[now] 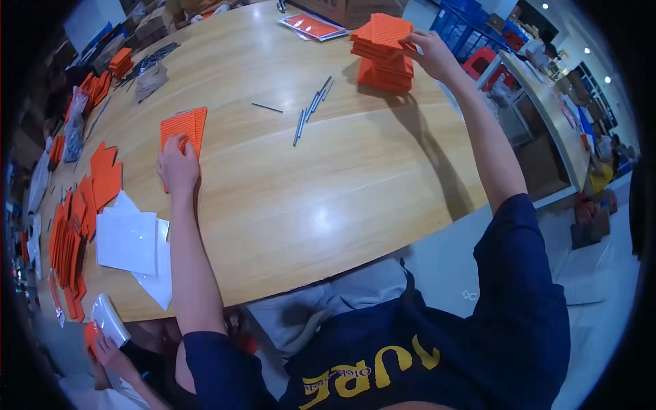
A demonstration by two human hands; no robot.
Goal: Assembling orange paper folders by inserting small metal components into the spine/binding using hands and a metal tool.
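Note:
My left hand (179, 164) is closed over the near end of a few flat orange ribbed pieces (186, 124) on the left of the table. Their far ends fan out past my fingers. At the far right, my outstretched right hand (429, 56) grips the right edge of the top pieces on a tall orange stack (385, 74). The stack's layers sit slightly askew, and the fingertips there are partly hidden. Between my hands lie several thin metal rods (313, 104) and a single rod (267, 107) apart from them.
White plastic bags (126, 239) lie beside my left forearm, near a long row of orange pieces (67, 239). A clear-wrapped orange pack (313, 26) is at the far edge by a cardboard box (328, 9). At lower left, another person's hands (106, 352) hold something orange.

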